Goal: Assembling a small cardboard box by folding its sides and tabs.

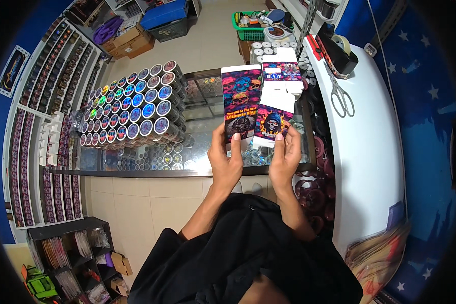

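Note:
My left hand (226, 162) is closed on the lower end of a long printed card panel (241, 96), dark with pink and blue skulls, its thumb on the front. In my right hand (287, 159) is a shorter printed card panel (272, 121) with a hooded skull and flames, gripped by thumb and fingers. Both look like flat carton pieces with white edges; whether they are joined I cannot tell. They are held above the glass-topped counter (197, 129). Just beyond lies a pile of similar printed and white cartons (283, 73).
Stacked round tins (137, 104) cover the counter's left side. A white surface on the right bears scissors (342, 97) and a black tape dispenser (334, 55). Farther back is a green basket (251, 33). Shelves (45, 66) line the left wall, with a black rack (78, 253) below.

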### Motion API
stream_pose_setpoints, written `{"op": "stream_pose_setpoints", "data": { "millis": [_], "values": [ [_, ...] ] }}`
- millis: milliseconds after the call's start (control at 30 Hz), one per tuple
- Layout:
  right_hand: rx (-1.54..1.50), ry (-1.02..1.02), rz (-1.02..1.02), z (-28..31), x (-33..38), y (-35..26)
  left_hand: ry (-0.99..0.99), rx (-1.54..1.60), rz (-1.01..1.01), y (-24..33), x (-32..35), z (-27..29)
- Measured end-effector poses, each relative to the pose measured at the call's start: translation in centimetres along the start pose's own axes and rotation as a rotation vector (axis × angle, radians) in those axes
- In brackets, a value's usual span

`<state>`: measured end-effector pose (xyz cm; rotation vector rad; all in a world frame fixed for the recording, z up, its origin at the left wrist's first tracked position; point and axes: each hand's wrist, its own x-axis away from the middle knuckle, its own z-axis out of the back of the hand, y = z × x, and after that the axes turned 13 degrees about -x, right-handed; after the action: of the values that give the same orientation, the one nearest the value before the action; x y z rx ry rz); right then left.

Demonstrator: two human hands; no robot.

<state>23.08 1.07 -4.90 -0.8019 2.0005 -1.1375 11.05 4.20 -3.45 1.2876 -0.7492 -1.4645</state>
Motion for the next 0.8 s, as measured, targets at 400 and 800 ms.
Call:
{"op": "stream_pose_setpoints", "data": {
  "millis": [400, 800],
  "values": [
    [-0.045, -0.035, -0.076, 0.9, -1.2, 0.5, -0.057, 0.001, 0.104, -0.1, 0.3, 0.8],
    [-0.123, -0.041, -0.177, 1.8, -1.0, 0.5, -0.095, 0.061, 0.181, 0.1, 1.0, 1.8]
  ]
}}
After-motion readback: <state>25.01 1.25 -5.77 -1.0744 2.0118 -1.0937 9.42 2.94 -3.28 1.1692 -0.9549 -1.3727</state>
